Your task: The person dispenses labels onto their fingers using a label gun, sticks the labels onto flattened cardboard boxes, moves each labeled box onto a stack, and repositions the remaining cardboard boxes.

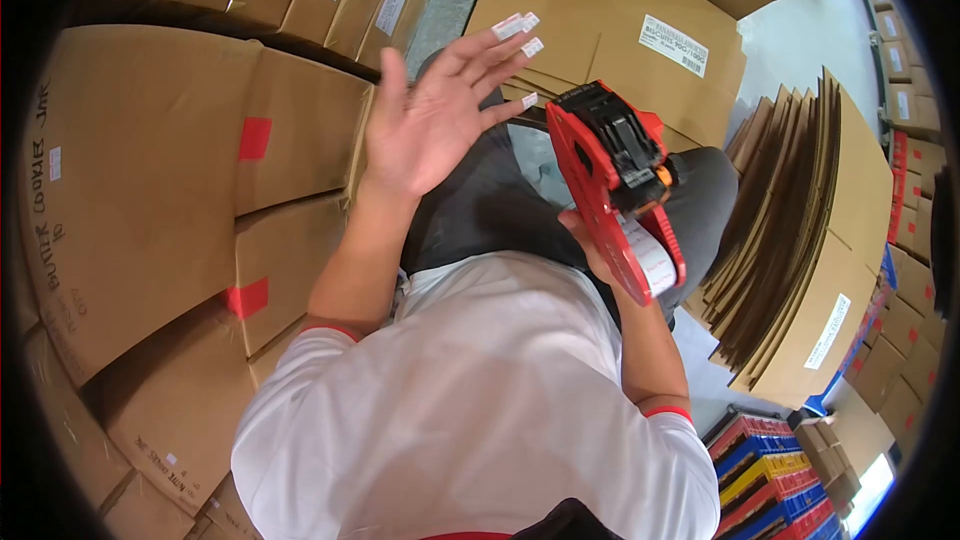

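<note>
My left hand (430, 120) is raised palm up with its fingers spread. Small white labels (531, 47) are stuck on several of its fingertips. My right hand (592, 245) is mostly hidden behind a red and black label gun (610, 155), its fingers wrapped round the gun's underside. A roll of white labels (650, 258) shows in the gun's near end. The gun is held over my right thigh, a little to the right of the left fingertips.
Brown cartons (150, 180) with red tape are stacked along the left. Flat cardboard (560, 10) with a printed label lies ahead. Folded cardboard sheets (790, 230) stand at the right. Coloured crates (770, 480) are stacked at the lower right, with more cartons (915, 280) beyond.
</note>
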### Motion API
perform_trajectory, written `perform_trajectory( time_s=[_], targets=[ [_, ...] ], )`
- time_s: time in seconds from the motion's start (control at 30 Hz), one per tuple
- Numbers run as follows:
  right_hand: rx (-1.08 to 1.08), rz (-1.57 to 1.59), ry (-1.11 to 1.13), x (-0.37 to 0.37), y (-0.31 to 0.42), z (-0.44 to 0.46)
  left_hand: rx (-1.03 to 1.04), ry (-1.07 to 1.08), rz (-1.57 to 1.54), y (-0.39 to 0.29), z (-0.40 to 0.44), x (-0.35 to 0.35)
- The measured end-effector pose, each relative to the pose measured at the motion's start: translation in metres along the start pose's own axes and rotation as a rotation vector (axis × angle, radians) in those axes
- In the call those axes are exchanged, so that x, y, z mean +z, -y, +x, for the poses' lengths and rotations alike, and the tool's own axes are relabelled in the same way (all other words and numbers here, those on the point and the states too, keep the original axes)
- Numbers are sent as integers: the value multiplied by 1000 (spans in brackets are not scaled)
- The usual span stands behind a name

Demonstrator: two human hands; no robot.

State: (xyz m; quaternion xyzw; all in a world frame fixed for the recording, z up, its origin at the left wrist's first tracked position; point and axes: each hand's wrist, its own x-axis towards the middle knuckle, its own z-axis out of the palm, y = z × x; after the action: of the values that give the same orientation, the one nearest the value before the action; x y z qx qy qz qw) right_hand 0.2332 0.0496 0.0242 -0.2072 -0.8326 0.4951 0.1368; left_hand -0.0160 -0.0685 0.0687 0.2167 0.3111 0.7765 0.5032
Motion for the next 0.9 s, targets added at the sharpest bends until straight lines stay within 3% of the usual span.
perform_trajectory(
  time_s=[0.1,0.23,0.33,0.37,0.47,0.53,0.77,0.83,0.9],
  targets=[
    [-213,17,-17,7,3,0,-51,70,86,18,7,7],
    [-63,374,77,6,25,4,-92,215,16,45,14,6],
    [-48,302,257,12,18,2,-96,243,47,47,22,9],
    [169,346,410,9,20,1,-117,246,33,45,24,11],
    [266,236,547,8,15,-9,-56,224,44,37,32,15],
    [-87,436,62,17,12,-19,-56,142,68,33,34,18],
    [-95,177,58,11,30,-2,-72,206,50,59,33,23],
    [95,185,98,22,24,-4,-78,205,12,56,33,22],
    [-117,153,31,31,6,-12,-67,211,15,48,32,24]
  ],
)
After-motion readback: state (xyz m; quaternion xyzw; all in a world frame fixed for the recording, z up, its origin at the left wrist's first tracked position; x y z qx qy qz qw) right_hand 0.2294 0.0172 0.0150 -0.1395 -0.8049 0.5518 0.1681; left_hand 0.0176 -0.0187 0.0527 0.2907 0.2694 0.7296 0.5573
